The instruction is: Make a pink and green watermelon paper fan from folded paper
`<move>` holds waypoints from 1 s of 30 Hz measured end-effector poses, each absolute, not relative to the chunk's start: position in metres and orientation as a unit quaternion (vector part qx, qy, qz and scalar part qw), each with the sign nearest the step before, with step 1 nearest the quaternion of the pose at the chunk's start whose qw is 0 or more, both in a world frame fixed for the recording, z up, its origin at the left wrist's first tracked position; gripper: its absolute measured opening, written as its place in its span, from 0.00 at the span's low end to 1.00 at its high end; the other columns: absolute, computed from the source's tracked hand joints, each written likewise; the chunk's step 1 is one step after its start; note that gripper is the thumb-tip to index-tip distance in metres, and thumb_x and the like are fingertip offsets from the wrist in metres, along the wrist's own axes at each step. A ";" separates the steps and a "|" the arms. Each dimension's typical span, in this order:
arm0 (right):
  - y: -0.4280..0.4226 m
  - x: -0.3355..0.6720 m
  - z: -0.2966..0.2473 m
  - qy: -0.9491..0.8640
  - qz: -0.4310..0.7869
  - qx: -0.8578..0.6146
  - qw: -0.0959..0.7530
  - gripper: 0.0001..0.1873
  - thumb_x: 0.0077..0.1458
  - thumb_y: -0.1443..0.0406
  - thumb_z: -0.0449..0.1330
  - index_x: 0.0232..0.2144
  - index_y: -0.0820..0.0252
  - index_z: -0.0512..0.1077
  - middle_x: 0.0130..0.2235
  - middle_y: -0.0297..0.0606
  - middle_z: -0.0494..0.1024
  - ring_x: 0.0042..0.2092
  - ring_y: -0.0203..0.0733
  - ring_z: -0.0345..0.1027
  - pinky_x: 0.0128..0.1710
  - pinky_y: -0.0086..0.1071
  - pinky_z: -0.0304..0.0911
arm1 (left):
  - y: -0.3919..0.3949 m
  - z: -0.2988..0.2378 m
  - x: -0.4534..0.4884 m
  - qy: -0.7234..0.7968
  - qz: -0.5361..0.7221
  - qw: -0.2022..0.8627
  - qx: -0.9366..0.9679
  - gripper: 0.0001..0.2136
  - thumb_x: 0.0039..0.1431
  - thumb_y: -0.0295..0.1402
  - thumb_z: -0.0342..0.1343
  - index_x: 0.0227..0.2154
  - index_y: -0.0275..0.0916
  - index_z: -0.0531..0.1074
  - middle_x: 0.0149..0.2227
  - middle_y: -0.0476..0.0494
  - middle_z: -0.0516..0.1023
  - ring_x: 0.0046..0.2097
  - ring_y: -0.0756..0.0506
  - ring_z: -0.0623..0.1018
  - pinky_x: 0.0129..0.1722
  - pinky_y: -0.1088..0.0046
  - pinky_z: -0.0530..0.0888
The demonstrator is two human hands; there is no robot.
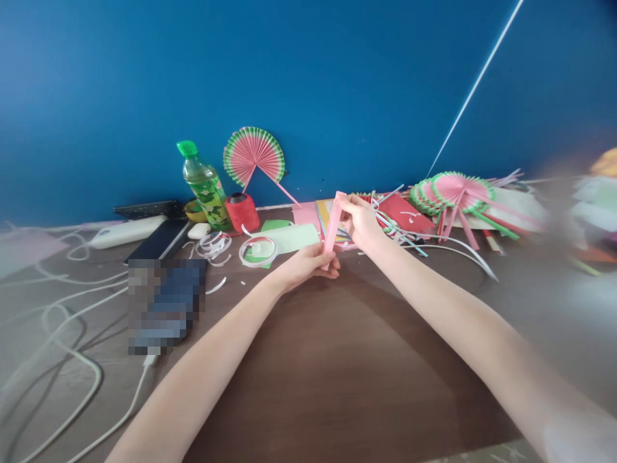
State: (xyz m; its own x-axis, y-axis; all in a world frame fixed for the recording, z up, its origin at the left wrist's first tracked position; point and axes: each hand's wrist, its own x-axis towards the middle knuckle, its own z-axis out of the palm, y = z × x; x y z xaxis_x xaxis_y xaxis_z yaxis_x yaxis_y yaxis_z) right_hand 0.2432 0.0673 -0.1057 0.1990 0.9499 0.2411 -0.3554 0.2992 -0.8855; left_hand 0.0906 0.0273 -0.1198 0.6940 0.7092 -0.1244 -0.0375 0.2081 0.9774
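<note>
Both my hands hold one narrow folded strip of pink paper (333,224) above the table, tilted nearly upright. My left hand (307,265) pinches its lower end between thumb and fingers. Higher up, my right hand (359,220) grips the top end. Behind my hands lie a pale green paper sheet (294,238), a pink sheet (307,215) and red paper (407,213). A roll of white tape (259,251) rests left of my left hand. Beyond it stands a red thread spool (242,213).
A green-capped bottle (207,190) and a pleated pink-green paper fan (254,156) stand against the blue wall (337,83). More fans (463,190) lie at right. Phones (157,241) and white cables (87,360) occupy the left. White paper scraps (216,285) are scattered about.
</note>
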 end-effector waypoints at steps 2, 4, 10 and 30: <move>0.067 0.244 -0.105 -0.431 0.460 -0.362 0.686 0.25 0.39 0.55 0.67 0.14 0.58 0.54 0.19 0.27 0.55 0.22 0.30 0.50 0.24 0.28 0.50 | 0.028 -0.120 0.090 0.293 0.256 0.724 0.570 0.08 0.55 0.29 0.54 0.37 0.31 0.69 0.26 0.48 0.72 0.27 0.52 0.75 0.34 0.72 0.72; 0.067 0.243 -0.105 -0.441 0.446 -0.376 0.682 0.24 0.40 0.55 0.66 0.14 0.58 0.54 0.19 0.28 0.56 0.22 0.30 0.49 0.23 0.29 0.49 | 0.028 -0.119 0.090 0.295 0.253 0.727 0.566 0.07 0.55 0.28 0.54 0.37 0.31 0.69 0.27 0.46 0.74 0.27 0.52 0.75 0.34 0.72 0.72; 0.070 0.247 -0.108 -0.432 0.434 -0.390 0.688 0.24 0.40 0.54 0.66 0.15 0.58 0.55 0.18 0.27 0.56 0.21 0.29 0.49 0.22 0.29 0.48 | 0.024 -0.121 0.096 0.300 0.290 0.719 0.556 0.07 0.58 0.26 0.50 0.40 0.32 0.67 0.30 0.44 0.76 0.28 0.51 0.77 0.35 0.71 0.73; 0.065 0.249 -0.106 -0.459 0.525 -0.383 0.606 0.23 0.33 0.50 0.68 0.22 0.59 0.64 0.22 0.27 0.64 0.24 0.30 0.58 0.23 0.27 0.52 | 0.026 -0.128 0.097 0.329 0.313 0.713 0.535 0.03 0.55 0.27 0.50 0.32 0.33 0.67 0.25 0.45 0.75 0.25 0.49 0.78 0.32 0.72 0.73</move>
State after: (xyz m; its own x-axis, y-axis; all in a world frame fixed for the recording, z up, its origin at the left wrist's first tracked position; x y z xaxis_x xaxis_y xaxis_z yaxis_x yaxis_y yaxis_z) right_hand 0.2486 0.0653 -0.1064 0.0284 0.9875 0.1548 -0.2852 0.1564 -0.9456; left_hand 0.0966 0.0260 -0.1277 0.5878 0.7978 -0.1341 -0.0937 0.2319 0.9682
